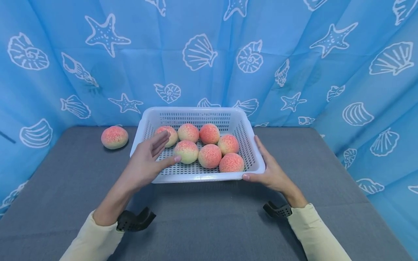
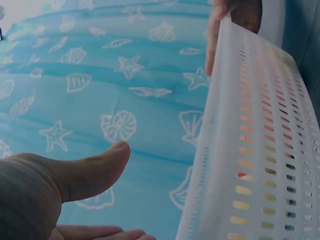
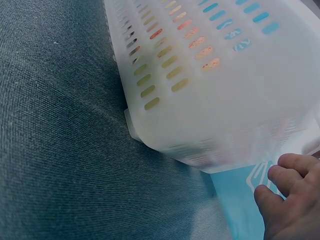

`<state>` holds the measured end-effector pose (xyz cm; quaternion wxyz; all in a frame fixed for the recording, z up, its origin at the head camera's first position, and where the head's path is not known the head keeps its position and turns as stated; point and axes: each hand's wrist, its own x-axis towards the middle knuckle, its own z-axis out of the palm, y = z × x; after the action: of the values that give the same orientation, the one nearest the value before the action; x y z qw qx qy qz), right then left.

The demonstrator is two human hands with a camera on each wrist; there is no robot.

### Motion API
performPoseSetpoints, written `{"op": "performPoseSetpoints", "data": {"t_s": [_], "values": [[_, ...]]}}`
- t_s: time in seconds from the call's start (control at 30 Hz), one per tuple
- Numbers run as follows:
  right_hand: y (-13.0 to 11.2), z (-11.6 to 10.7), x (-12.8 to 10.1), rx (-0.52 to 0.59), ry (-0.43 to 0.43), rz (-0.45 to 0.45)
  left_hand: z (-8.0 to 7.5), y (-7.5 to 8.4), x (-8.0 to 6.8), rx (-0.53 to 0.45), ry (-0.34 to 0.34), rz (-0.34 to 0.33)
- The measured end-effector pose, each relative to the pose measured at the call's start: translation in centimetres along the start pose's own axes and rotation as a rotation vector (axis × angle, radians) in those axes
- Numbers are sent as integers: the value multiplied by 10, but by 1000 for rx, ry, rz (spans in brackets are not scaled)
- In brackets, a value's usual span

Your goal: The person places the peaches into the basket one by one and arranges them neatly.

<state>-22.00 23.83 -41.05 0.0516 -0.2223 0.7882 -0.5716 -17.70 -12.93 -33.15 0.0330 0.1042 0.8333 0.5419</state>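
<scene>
Head view, white basket (image 1: 199,177) of seven peaches set mid-table, right hand (image 1: 271,174) laid flat against its right near corner, left hand (image 1: 147,161) relaxed over left rim, nothing grasped, eighth peach (image 1: 114,137) left on bare grey table (image 1: 65,181) far left.

**Lighting and Image Quality**

Head view: bright, even, diffuse illumination. Shadows are soft and short, falling beneath the forearms and the basket (image 1: 196,177) on the grey surface (image 1: 65,188). No glare. Wide-angle distortion bows the curtain (image 1: 294,54) toward the frame edges.

Left wrist view: the thumb (image 2: 85,172) is close and slightly soft; the upper left corner is overexposed.

Right wrist view: the basket's near corner is blurred; the surface weave is sharp.
</scene>
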Motion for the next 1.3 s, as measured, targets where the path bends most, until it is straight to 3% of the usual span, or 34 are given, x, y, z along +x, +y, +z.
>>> {"op": "performPoseSetpoints", "data": {"t_s": [0.4,0.6,0.73,0.9,1.07,1.3], "values": [[-2,-2,0,-16,3,2,1,-9,-6,-11,-21,100],[-1,-2,1,-32,5,-5,-14,-9,-10,4,27,110],[-1,-1,1,-31,5,0,-32,-9,-13,48,138,138],[-1,-1,0,-31,9,1,-58,-19,-13,107,388,147],[-2,-2,1,-25,6,-3,-81,-42,-9,146,622,80],[0,-1,1,-21,5,-2,-94,-85,7,117,772,-1]]}}
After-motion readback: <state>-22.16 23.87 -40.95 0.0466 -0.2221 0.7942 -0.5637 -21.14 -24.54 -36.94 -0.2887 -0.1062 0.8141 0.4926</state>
